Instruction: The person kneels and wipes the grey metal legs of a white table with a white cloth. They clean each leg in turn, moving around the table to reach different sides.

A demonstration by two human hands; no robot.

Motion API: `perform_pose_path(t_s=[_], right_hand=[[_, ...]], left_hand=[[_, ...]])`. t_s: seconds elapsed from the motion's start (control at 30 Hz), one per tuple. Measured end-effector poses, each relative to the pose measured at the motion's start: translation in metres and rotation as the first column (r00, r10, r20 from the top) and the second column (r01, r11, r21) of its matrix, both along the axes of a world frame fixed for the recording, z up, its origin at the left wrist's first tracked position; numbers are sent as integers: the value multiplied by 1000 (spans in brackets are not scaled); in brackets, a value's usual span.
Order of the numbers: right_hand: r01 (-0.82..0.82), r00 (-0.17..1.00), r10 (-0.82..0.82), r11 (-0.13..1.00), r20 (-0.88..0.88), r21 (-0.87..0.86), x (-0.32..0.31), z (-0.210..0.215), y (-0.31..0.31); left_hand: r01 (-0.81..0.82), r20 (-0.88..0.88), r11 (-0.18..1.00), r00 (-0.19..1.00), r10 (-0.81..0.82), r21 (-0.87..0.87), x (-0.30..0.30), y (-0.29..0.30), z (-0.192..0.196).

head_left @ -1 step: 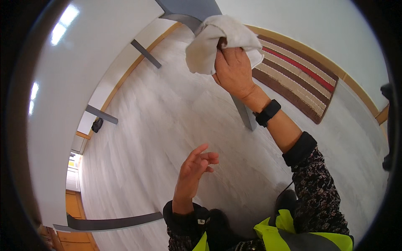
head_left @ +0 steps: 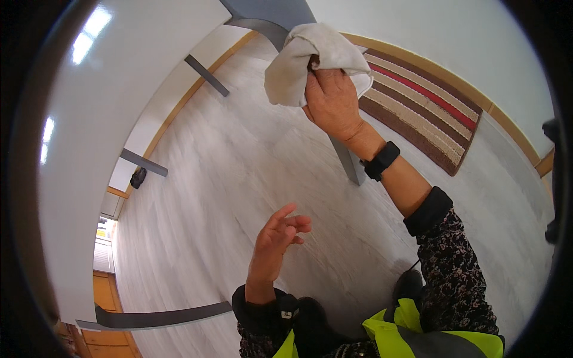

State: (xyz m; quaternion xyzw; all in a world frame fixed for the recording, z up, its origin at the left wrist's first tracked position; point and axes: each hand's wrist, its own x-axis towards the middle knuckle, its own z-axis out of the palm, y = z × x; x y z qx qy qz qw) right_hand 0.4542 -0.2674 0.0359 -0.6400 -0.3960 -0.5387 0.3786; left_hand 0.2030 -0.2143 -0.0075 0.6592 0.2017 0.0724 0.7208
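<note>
Cream cloth (head_left: 289, 74) bunched beyond right grip (head_left: 334, 107), which clamps it; left grip (head_left: 271, 243) loosely apart.

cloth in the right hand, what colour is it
The cloth is off-white, seen best in the head view.

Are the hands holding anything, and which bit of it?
The right hand holds an off-white cloth by the bunched folds at its near side. The left hand holds nothing.

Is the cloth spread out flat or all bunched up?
Bunched up: the cream cloth overlaps itself in folds, gathered at the right hand.
</note>
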Motion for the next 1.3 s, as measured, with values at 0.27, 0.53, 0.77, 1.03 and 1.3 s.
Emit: perform_pose_path(t_s=[0.27, 0.53, 0.77, 1.03, 1.3], right_hand=[[155, 948, 43, 802, 315, -577, 14, -96, -20], [-646, 734, -380, -131, -563, -752, -20, -214, -75], [-929, -2, -520, 317, -854, -190, 37, -149, -122], [-786, 314, 484, 615, -817, 62, 24, 9, -123], [-70, 988, 96, 975, -117, 212, -8, -39, -33]], left_hand=[[8, 4, 1000, 1000, -8, -22, 2, -6, 4], [-13, 46, 1000, 999, 13, 2, -8, -9, 12], [-24, 66, 1000, 998, 23, 5, -10, -10, 8], [-36, 41, 997, 999, 34, 66, 4, -16, 2], [-52, 52, 995, 997, 48, 82, 5, -19, -24]])
